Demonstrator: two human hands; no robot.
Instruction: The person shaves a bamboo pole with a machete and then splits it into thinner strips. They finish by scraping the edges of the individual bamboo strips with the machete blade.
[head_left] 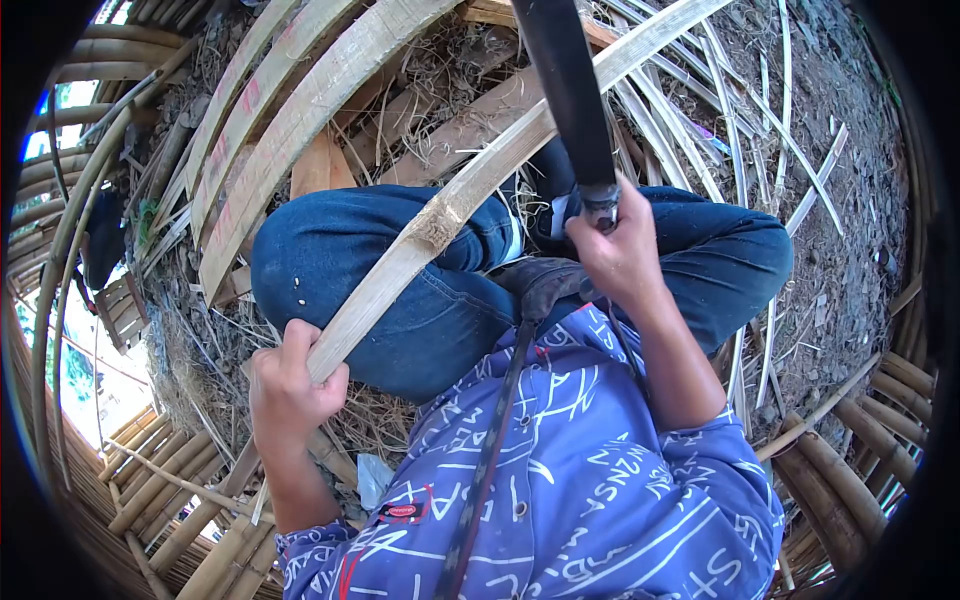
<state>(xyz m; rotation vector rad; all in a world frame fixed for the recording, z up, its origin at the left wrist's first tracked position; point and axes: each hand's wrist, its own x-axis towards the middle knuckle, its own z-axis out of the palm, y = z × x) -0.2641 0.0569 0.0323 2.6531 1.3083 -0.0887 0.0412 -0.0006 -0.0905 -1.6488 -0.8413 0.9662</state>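
Observation:
My left hand point(297, 378) is closed round the near end of a long split bamboo strip point(385, 275). From there the strip slants up and right across my lap, with a rough node point(432, 225) about midway. In my right hand point(617, 243) is the handle of a machete point(570, 90), gripped with the fingers wrapped round it. Its dark, wide blade points away from me and crosses over the strip in this view. The blade's far end runs out of the top of the frame.
Wide split bamboo pieces point(290, 120) lie at the upper left, over shavings and boards. Thin strips point(735, 120) are scattered on the dirt ground point(850, 230) at the right. Bamboo poles point(190, 480) stand around the edges. My crossed legs point(370, 330) lie under the strip.

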